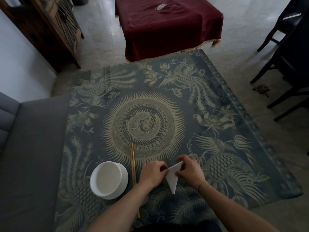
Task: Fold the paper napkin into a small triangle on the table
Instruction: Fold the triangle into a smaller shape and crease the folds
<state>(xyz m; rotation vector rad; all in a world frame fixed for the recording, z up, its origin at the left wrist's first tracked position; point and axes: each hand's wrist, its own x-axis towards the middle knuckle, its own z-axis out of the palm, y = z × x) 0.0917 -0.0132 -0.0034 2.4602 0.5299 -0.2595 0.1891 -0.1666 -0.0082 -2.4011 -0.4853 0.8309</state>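
Observation:
A white paper napkin [172, 179] lies folded into a narrow triangle on the patterned table [150, 101], near its front edge, one tip pointing toward me. My left hand [153, 173] pinches the napkin's left corner with fingertips closed on it. My right hand [189, 170] covers its upper right part, thumb and fingers gripping the edge. Both hands press the paper down against the tabletop; the part under my right palm is hidden.
A white bowl on a white saucer [108, 180] stands left of my hands. A pair of wooden chopsticks [134, 174] lies between the bowl and my left hand. A grey sofa [30, 148] borders the table's left side; dark chairs [287, 56] stand far right.

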